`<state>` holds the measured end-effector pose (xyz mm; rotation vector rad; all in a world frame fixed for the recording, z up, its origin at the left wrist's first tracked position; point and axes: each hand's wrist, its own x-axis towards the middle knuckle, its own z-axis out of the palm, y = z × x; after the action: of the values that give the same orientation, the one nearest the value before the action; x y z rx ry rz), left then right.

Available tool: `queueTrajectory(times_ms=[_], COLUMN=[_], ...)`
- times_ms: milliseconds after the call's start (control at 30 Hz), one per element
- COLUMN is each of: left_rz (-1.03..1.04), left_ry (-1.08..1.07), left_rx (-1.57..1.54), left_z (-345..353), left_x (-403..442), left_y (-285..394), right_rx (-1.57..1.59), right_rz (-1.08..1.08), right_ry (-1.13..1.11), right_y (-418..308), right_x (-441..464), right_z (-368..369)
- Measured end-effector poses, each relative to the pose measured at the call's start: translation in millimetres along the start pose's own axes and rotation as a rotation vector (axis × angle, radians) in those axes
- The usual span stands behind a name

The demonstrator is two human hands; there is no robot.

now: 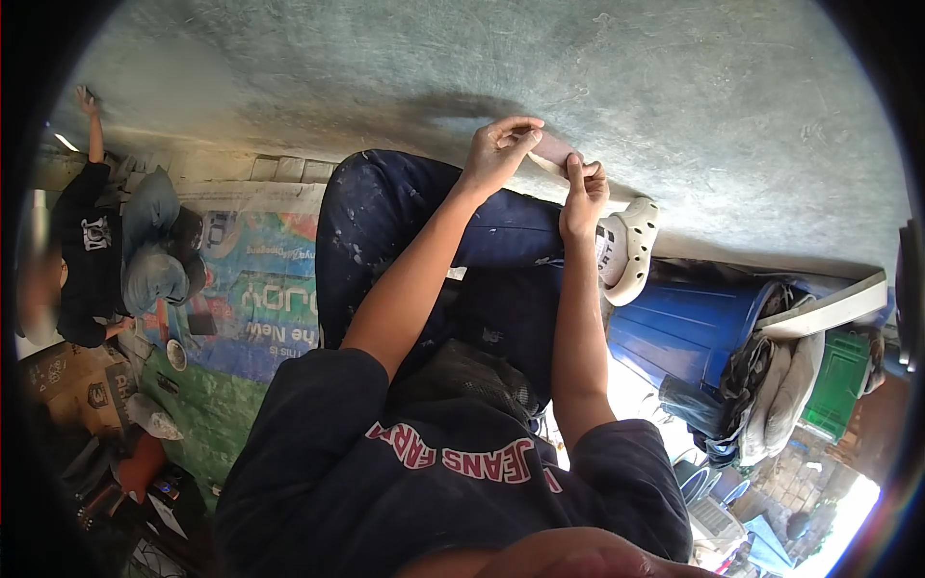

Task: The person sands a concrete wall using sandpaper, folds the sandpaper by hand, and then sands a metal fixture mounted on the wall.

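Observation:
A small flat pinkish-brown piece point(555, 150) with a pale lower edge spans the gap between my two hands, in front of the grey-green surface. My left hand point(501, 151) pinches its left end between thumb and fingers. At the other end, my right hand point(586, 186) grips it with the thumb on top and the fingers curled. Both hands are above my bent leg in dark, stained trousers point(381, 217). Just below and right of my right hand is a cream clog point(631, 250) on a foot.
The scratched grey-green surface point(732, 106) fills the top. A blue barrel point(674, 323), piled cloths point(776, 395) and a green crate point(834, 385) stand right. On the left, another person point(92, 231) raises an arm beside a printed banner point(260, 289); a cardboard box point(82, 385) lies below.

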<state>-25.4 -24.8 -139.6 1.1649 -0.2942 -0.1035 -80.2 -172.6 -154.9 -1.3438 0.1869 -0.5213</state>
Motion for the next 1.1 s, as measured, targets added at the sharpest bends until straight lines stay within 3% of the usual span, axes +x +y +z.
queueTrajectory(times_ms=[233,600,667,700,900,933,1100], left_rz=[-0.062,-0.017,-0.175,-0.169,-0.042,0.101,-0.013], left_ry=[-0.007,0.078,0.018,-0.027,0.006,0.051,-0.1], left_rx=[-0.032,0.197,-0.014,0.047,0.032,0.244,0.089], left_z=[-3,-4,-1,-2,-1,-2,0], left_x=[1,3,-2,-1,-1,0,-2], left_y=[-10,-24,-10,-11,-10,-12,-11], right_rx=[-0.008,-0.022,-0.172,-0.131,-0.138,-0.124,0.028], right_rz=[-0.012,-0.095,-0.134,-0.194,-0.113,-0.085,0.037], right_ry=[0.056,0.078,0.131,0.079,-0.03,-0.051,-0.038], right_y=[4,6,9,18,18,17,5], right_x=[2,2,3,5,10,10,8], right_z=[-3,-4,-6,-12,-19,-20,-15])
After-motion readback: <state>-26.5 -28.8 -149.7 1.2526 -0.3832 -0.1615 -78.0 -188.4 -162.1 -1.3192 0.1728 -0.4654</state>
